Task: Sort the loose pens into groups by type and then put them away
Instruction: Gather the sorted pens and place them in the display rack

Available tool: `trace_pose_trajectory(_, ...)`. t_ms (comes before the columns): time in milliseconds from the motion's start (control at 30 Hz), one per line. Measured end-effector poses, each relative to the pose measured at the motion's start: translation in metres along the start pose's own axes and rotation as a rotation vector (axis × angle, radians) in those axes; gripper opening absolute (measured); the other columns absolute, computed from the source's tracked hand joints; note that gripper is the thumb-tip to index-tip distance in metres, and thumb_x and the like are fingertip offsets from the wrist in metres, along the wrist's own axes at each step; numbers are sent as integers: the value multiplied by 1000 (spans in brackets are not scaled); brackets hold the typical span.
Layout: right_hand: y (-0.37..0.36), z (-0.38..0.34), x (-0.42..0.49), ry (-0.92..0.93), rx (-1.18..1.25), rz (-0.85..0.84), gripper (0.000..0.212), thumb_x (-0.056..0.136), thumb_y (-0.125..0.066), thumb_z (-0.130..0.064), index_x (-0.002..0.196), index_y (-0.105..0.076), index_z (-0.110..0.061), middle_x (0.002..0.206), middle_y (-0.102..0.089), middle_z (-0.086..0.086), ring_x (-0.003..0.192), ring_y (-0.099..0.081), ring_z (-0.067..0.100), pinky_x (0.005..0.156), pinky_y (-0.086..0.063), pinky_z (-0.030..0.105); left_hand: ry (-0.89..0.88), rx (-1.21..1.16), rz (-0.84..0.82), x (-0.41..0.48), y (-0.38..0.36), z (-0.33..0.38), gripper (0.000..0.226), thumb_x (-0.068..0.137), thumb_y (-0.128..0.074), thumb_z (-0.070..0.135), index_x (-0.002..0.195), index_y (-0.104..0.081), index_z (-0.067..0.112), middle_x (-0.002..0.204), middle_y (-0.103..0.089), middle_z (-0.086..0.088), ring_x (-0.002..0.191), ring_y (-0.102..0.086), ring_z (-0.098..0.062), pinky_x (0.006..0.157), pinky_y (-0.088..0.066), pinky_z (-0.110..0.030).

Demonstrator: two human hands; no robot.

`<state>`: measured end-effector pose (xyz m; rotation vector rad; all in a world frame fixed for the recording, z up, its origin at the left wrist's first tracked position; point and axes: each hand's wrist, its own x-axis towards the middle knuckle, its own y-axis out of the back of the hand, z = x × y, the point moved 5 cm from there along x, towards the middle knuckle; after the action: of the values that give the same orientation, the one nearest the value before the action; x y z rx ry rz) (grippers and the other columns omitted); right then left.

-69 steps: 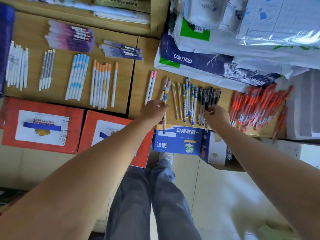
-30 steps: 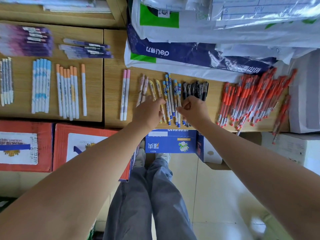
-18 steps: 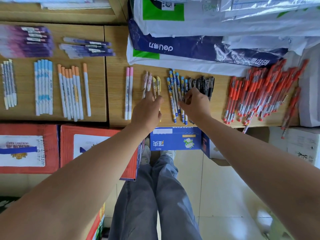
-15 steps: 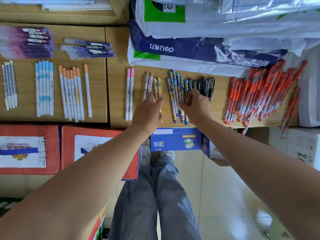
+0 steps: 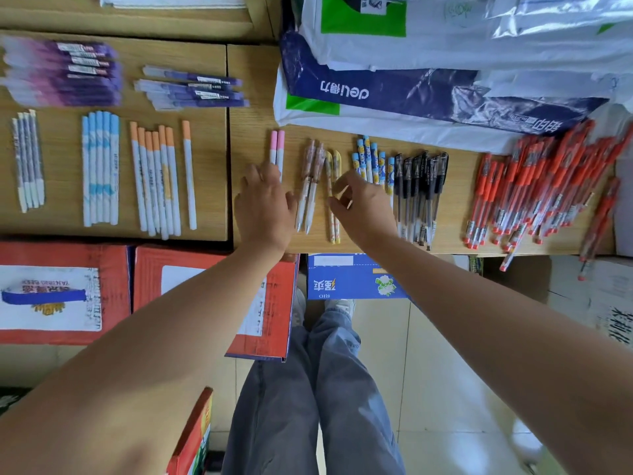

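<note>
- The left hand [image 5: 263,207] is lying palm down at the middle of the frame, covering the lower ends of two pink-capped pens [image 5: 277,147]; its fingers [image 5: 270,173] are spread flat and gripping nothing.
- The right hand [image 5: 364,209] is hovering just right of it, over the yellow-clipped pens [image 5: 334,197] and the blue cartoon pens [image 5: 371,159]. Its fingers are curled loosely and a small pale thing is showing between them, but I cannot tell whether they are pinching it.
- Two clear pink pens [image 5: 310,186] are lying in the narrow bare strip between the hands.
- Black gel pens [image 5: 419,197] are sitting right of centre, tips close to the near edge of the table [image 5: 455,200].
- Red pens [image 5: 541,186] are piling at the right; a few are sticking out past the table's near edge.
- On the left half, orange-capped pens [image 5: 156,180], light blue pens [image 5: 101,169], grey patterned pens [image 5: 29,159] and purple pens [image 5: 68,73] are lying in separate rows with bare wood between them.
- Plastic-wrapped packs [image 5: 411,87] are crowding the upper right, leaving little room behind the pens.
</note>
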<state>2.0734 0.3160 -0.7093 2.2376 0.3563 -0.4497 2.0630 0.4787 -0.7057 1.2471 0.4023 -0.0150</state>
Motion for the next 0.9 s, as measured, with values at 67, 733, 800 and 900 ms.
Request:
trace_pose_trajectory(67, -9, -4, 1, 0, -24, -14, 13, 90, -64, -19, 98, -61, -10, 73, -65, 3, 58, -56, 13, 53, -42, 22, 34, -30, -22, 2, -5, -11, 34, 89, -59, 24, 113, -45, 4, 111, -54, -15, 91, -59, -33, 62, -41, -37)
trace_pose_trajectory(733, -50, -49, 21, -38, -107, -22, 45, 82, -72, -34, 111, -45, -12, 86, -66, 6, 79, -64, 27, 65, -52, 37, 55, -144, -35, 5, 5, -56, 40, 89, -63, 27, 116, -45, 3, 112, -55, -12, 87, -62, -28, 61, -37, -27)
trace_pose_trajectory(800, -41, -42, 18, -36, -116, 14, 44, 84, -70, -35, 113, -46, -13, 83, -65, 7, 75, -63, 26, 64, -52, 37, 48, -124, -23, 5, 7, -56, 41, 87, -65, 29, 114, -46, 4, 112, -53, -12, 88, -60, -27, 60, -37, -28)
trace_pose_trajectory(900, -23, -25, 15, -77, -125, 73, 41, 87, -66, -30, 115, -44, -11, 82, -65, 10, 74, -63, 27, 61, -49, 34, 13, -97, -3, 6, 12, -48, 40, 86, -66, 27, 114, -47, 6, 113, -50, -12, 88, -59, -27, 57, -38, -28)
